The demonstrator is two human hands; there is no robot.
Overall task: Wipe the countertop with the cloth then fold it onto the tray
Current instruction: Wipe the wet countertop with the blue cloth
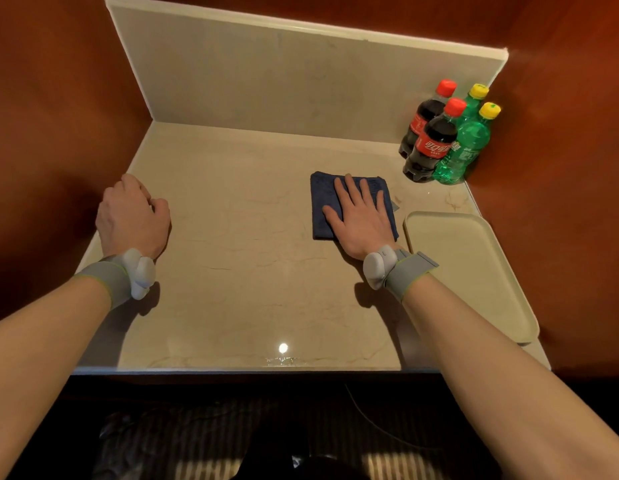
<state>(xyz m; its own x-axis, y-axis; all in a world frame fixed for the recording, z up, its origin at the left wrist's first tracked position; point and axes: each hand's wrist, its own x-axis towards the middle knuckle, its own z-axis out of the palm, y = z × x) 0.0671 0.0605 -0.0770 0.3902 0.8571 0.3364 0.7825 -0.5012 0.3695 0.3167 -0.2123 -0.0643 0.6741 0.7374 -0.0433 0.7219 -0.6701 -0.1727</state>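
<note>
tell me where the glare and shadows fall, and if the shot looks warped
Head view: a bright glare spot sits on the countertop near its front edge; soft shadows lie under both wrists, by the left hand and right hand on the cloth; wide-angle bending splays the back wall edges; below the counter is dark.

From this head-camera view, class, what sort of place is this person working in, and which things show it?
Probably a hotel-room minibar nook or small bar alcove. A stone-look countertop sits recessed between dark wood walls, four small soft-drink bottles are grouped in the far right corner, and a serving tray lies at the right.
</note>
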